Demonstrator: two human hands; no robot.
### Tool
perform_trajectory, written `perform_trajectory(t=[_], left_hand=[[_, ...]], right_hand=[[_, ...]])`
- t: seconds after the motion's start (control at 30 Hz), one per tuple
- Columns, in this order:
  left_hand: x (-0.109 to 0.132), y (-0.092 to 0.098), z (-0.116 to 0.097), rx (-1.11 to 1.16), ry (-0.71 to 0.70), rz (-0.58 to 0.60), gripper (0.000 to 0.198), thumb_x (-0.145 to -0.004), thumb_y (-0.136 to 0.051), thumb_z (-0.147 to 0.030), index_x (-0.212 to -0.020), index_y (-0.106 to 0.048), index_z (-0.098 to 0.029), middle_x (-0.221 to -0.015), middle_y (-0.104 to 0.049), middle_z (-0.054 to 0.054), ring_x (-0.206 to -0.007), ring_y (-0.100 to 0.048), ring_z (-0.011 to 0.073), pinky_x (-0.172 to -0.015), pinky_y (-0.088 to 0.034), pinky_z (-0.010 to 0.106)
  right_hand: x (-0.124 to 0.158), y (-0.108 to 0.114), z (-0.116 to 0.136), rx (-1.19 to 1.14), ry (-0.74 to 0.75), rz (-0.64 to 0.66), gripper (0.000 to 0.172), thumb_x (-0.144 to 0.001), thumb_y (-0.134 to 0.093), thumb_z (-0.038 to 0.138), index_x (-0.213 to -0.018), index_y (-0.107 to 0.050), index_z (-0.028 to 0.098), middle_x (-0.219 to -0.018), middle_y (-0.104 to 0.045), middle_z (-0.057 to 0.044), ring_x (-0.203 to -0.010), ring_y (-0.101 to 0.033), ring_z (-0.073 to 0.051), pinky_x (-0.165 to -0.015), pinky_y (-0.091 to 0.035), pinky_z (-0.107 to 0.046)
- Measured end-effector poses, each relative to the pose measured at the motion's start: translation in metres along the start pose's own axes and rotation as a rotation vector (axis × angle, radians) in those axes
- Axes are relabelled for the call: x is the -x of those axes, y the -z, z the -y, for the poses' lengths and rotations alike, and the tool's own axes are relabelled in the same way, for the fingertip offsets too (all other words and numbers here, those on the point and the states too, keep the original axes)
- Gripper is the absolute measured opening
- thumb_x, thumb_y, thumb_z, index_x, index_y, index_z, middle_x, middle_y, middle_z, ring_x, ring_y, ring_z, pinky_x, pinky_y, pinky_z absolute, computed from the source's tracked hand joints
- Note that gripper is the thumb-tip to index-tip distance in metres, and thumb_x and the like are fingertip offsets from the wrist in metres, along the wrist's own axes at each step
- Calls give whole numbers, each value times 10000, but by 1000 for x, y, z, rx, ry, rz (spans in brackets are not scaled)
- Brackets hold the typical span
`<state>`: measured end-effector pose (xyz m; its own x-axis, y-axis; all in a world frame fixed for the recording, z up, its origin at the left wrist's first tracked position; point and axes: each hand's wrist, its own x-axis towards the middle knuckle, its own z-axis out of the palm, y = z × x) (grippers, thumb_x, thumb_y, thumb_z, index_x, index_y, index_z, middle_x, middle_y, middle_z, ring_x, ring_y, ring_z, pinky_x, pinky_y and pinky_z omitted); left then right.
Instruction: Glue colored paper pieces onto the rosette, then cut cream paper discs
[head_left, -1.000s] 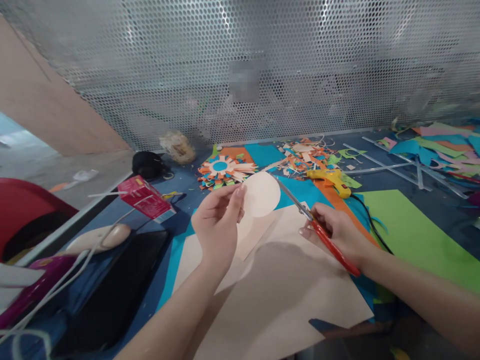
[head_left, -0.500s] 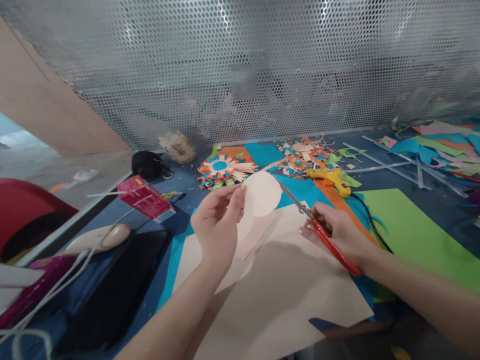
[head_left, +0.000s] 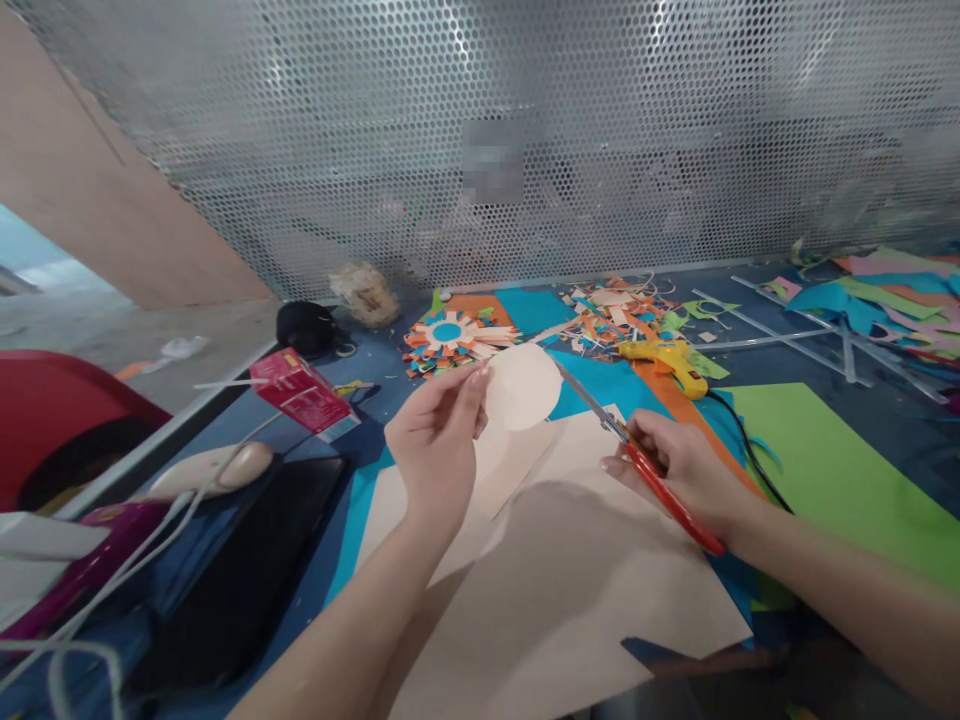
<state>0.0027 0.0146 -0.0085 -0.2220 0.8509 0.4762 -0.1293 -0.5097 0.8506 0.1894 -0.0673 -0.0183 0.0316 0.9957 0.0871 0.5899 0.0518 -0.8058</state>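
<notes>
Camera shifted, scissors (head_left: 616,428) at disc (head_left: 525,386)

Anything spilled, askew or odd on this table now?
The red cardboard carton, white straw poking out, lies on its side at left rather than upright; no spill shows. Loose multicoloured paper scraps lie heaped untidily beside the yellow plastic glue gun.

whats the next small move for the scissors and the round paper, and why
I'd probably turn the round paper slightly with the left hand, bringing a fresh bit of edge to the blades: that hand pinches its left side, while the scissors, held in the right hand, have their tips close by its right edge.
</notes>
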Motion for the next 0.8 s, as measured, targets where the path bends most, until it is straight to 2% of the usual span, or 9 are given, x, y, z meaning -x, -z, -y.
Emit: perform_trajectory(t=[0.5,0.63,0.73,0.8], left_hand=[[0,1,4,-37,-33,17,95,-708,-695,-271,-747,-715,-187,-541,-600,-35,-417,-425,48,-376,-340,182],[-1,0,3,12,36,14,179,-721,-689,-352,-767,-717,-181,-582,-619,-15,-423,-430,43,-373,-346,172],[-1,-2,1,179,158,117,302,-722,-663,-452,-862,-707,-188,-680,-644,9,-459,-462,55,-373,-380,177],[0,-3,0,246,237,226,342,-672,-710,-443,-900,-684,-190,-704,-642,9,-480,-490,71,-364,-396,186]], right_hand=[[-1,1,0,-5,-3,10,397,-727,-609,491,-647,-322,228,-560,-346,69,-502,-311,-92,-432,-264,-218],[0,2,1,-2,-10,3,408,-725,-608,492,-632,-311,228,-552,-331,72,-497,-300,-89,-429,-264,-217],[0,2,3,-7,-20,-4,392,-740,-584,498,-633,-319,229,-556,-357,62,-506,-342,-98,-437,-287,-223],[0,2,5,-4,-16,-23,394,-743,-571,501,-624,-310,232,-550,-358,60,-504,-351,-102,-435,-292,-227]])
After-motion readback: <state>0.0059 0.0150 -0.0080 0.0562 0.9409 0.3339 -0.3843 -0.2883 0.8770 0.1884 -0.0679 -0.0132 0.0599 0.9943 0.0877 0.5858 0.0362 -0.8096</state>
